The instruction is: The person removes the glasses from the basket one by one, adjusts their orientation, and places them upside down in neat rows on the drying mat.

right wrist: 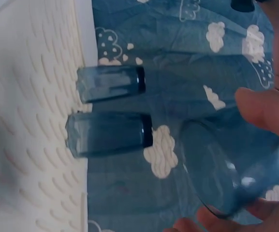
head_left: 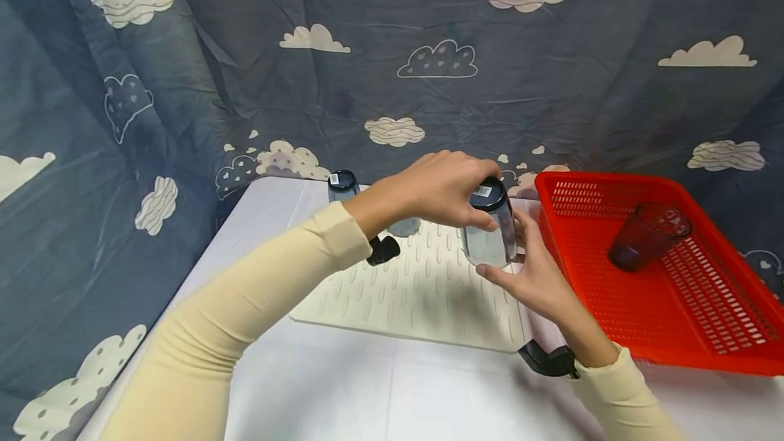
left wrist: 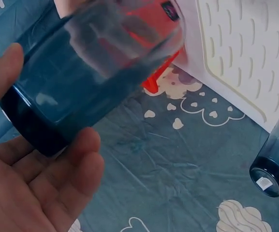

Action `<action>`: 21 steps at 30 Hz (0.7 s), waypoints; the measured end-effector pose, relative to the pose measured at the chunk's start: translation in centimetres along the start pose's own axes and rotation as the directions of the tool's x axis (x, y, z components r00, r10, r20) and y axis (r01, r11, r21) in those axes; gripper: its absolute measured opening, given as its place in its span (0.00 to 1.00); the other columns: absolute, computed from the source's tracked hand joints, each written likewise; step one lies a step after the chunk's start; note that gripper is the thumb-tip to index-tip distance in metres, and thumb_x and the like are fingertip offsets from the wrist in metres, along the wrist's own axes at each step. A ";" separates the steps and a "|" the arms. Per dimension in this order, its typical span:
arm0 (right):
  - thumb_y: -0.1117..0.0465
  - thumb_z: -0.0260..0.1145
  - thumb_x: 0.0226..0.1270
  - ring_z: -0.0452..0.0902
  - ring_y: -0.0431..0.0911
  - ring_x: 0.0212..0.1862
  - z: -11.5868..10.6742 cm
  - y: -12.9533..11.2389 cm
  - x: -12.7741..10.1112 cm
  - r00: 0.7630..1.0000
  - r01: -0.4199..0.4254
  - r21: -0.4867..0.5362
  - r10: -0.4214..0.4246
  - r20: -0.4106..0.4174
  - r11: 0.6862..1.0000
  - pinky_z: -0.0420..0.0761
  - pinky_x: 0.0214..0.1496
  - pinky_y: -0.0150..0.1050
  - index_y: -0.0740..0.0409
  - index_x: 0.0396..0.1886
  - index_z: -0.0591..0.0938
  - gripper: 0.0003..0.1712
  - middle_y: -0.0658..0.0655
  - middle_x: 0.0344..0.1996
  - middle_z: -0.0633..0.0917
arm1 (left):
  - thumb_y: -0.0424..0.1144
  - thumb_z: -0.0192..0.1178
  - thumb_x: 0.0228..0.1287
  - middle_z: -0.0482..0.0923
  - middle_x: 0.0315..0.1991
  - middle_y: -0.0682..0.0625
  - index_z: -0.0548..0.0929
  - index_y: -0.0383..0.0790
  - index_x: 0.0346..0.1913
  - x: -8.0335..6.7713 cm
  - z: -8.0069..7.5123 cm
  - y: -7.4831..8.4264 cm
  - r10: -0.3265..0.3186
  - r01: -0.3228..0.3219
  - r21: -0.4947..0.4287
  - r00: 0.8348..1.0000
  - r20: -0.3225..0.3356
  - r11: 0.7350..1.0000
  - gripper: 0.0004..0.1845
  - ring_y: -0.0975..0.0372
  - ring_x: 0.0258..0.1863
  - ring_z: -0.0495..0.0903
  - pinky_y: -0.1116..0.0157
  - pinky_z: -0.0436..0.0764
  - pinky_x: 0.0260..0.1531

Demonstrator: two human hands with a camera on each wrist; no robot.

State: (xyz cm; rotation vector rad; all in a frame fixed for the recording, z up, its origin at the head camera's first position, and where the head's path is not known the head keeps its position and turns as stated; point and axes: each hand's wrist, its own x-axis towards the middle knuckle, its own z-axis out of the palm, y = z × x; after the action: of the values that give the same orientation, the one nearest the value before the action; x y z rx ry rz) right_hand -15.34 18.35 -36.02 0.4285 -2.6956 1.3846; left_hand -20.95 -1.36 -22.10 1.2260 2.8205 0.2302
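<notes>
Both hands hold one blue see-through glass (head_left: 490, 230) upside down over the right part of a cream ridged mat (head_left: 416, 291). My left hand (head_left: 456, 196) grips its dark base from above. My right hand (head_left: 520, 264) cups its lower side, near the rim. I cannot tell whether the rim touches the mat. In the left wrist view the glass (left wrist: 91, 72) lies across my fingers (left wrist: 81, 164). The right wrist view shows the held glass (right wrist: 221, 174) with a fingertip (right wrist: 262, 111) on it.
Two more blue glasses (right wrist: 110, 83) (right wrist: 108, 134) stand upside down at the mat's far edge; one (head_left: 343, 186) shows at the back left. A red basket (head_left: 704, 332) on the right holds a dark glass (head_left: 649, 233) on its side. A cloud-print cloth (head_left: 392, 53) hangs behind.
</notes>
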 end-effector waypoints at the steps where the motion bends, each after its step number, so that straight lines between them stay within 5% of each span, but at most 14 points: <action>1: 0.62 0.74 0.57 0.66 0.65 0.66 -0.2 0.2 -0.1 1.000 -0.003 -0.001 0.003 0.007 1.000 0.73 0.62 0.66 0.56 0.78 0.46 0.58 0.69 0.68 0.65 | 0.60 0.66 0.58 0.82 0.45 0.61 0.75 0.52 0.64 0.2 0.1 0.0 -0.004 0.004 0.014 1.000 0.002 1.000 0.33 0.67 0.39 0.79 0.67 0.78 0.39; 15: 0.57 0.74 0.60 0.63 0.67 0.66 -3.2 2.2 -1.3 0.996 -0.092 -0.127 0.094 0.007 0.988 0.72 0.63 0.66 0.64 0.76 0.54 0.53 0.71 0.71 0.63 | 0.61 0.65 0.60 0.82 0.44 0.57 0.76 0.49 0.60 2.7 3.3 -2.3 -0.130 0.121 0.193 0.991 0.038 0.974 0.30 0.62 0.39 0.80 0.62 0.79 0.36; 21: 0.56 0.74 0.59 0.63 0.67 0.66 -3.9 2.6 -1.6 0.990 -0.142 -0.185 0.144 -0.003 0.972 0.73 0.62 0.67 0.64 0.76 0.54 0.53 0.72 0.70 0.63 | 0.60 0.65 0.61 0.82 0.48 0.55 0.74 0.49 0.64 3.7 4.6 -3.4 -0.171 0.160 0.157 0.984 0.054 0.975 0.32 0.62 0.41 0.81 0.61 0.80 0.39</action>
State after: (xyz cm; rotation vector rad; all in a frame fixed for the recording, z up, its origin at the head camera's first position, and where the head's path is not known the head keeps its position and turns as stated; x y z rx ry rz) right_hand -14.78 23.25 -36.06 0.2307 -2.8799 1.1490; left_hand -25.41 -0.39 -27.17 0.9930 2.9064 -0.0342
